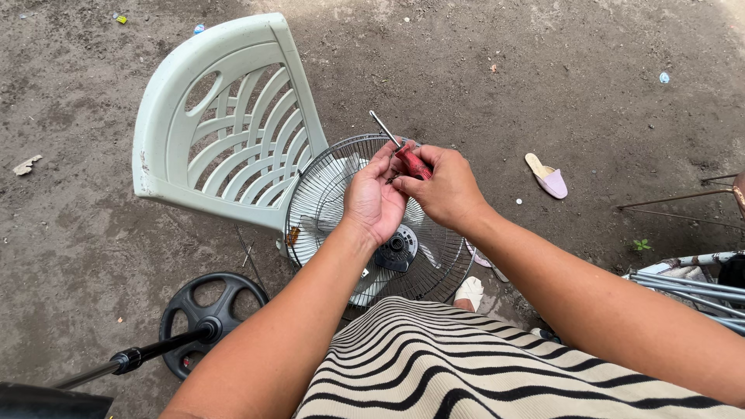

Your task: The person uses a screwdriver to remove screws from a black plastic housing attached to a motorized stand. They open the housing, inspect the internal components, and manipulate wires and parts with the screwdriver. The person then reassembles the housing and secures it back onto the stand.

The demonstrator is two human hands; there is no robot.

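The right hand (448, 188) is closing around the red handle of a screwdriver (403, 153), fingers wrapped tight on it, with the metal shaft sticking up and away to the left. The left hand (375, 200) is lying just beside it, palm up, fingertips curling in and touching the lower end of the handle, where a small dark part seems to be pinched — too small to tell what it is. Both hands are hovering above the round wire guard of a fan (341, 194), which is lying flat on the dirt ground (543, 62) with its pale blades and dark hub showing through the wires.

As a judgement, the work at the screwdriver is going best with both hands staying close over the guard, the left hand steadying the end while the right keeps a firm hold — anything small that slips here is likely falling through the wires or into the dirt.

A pale green plastic chair (225, 124) is lying tipped on its side, touching the fan's left edge. A black round base (209, 310) with a pole is sitting lower left. A pink slipper (548, 177) is lying well apart on the right. No box, tray or other container is showing — the guard alone encloses anything, just the blades.
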